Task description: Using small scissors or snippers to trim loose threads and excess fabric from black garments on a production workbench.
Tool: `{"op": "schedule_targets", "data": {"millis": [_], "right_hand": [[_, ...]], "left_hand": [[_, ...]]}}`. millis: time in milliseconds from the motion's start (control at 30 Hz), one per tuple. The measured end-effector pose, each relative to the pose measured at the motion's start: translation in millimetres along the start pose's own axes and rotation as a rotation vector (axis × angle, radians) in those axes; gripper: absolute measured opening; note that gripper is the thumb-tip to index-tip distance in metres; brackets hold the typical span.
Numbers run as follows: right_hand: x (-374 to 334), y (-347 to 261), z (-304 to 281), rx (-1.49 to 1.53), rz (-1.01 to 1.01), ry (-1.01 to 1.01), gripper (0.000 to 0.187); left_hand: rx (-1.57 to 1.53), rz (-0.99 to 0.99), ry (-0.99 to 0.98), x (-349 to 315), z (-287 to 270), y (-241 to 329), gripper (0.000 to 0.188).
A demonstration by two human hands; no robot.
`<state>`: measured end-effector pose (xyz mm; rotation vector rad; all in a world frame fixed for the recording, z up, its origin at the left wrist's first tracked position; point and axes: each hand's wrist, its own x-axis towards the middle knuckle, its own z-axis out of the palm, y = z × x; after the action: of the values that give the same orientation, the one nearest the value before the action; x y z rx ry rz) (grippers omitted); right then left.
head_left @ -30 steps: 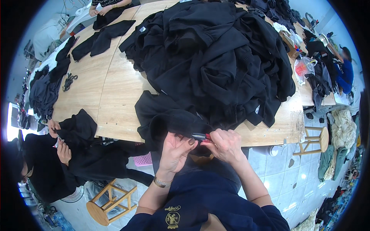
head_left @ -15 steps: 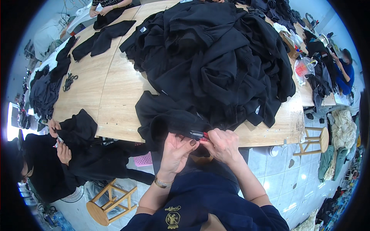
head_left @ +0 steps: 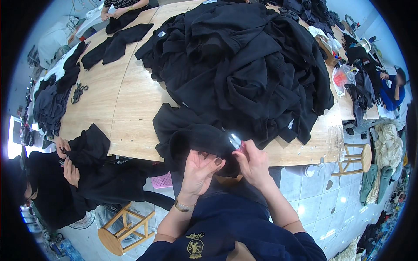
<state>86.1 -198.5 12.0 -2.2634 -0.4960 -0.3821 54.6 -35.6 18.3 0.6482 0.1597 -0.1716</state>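
Left hand [head_left: 199,172] pinches a black garment [head_left: 196,138]; right hand [head_left: 255,165], apart from the left, clamps red-handled snips [head_left: 235,141].

Bright light glares at left, glints off the blurred metal blades [head_left: 235,141] and right-hand floor tiles [head_left: 311,209], while edges bow outward.

Red-handled snips [head_left: 237,143] near rumpled black garment [head_left: 198,138]

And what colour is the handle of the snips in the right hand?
Red handle, seen in the head view.
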Motion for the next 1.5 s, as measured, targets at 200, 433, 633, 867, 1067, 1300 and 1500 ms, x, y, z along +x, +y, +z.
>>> {"op": "schedule_targets", "data": {"millis": [200,433,633,867,1067,1300,1500], "right_hand": [[3,-1,-8,-0.037,-0.051,-0.090,0.030],[-3,2,-15,-0.185,-0.136,-0.185,0.031],[1,0,-16,-0.244,-0.221,-0.153,0.032],[5,-3,-16,-0.253,-0.221,-0.170,0.031],[7,-4,-16,-0.270,-0.241,-0.167,0.029],[5,-7,-11,0.091,0.130,-0.072,0.029],[2,-6,-8,0.114,0.135,-0.054,0.032]], "left_hand": [[-0.087,-0.087,-0.060,0,-5,6,0.059],[-0.109,-0.103,-0.048,1,-9,11,0.059],[-0.077,-0.079,-0.058,0,-5,8,0.060],[-0.001,-0.033,-0.077,-1,0,4,0.064],[0.021,-0.035,-0.078,0,3,5,0.066],[-0.077,-0.077,-0.115,1,-8,6,0.069],[-0.333,-0.152,-0.108,1,-13,11,0.059]]}}
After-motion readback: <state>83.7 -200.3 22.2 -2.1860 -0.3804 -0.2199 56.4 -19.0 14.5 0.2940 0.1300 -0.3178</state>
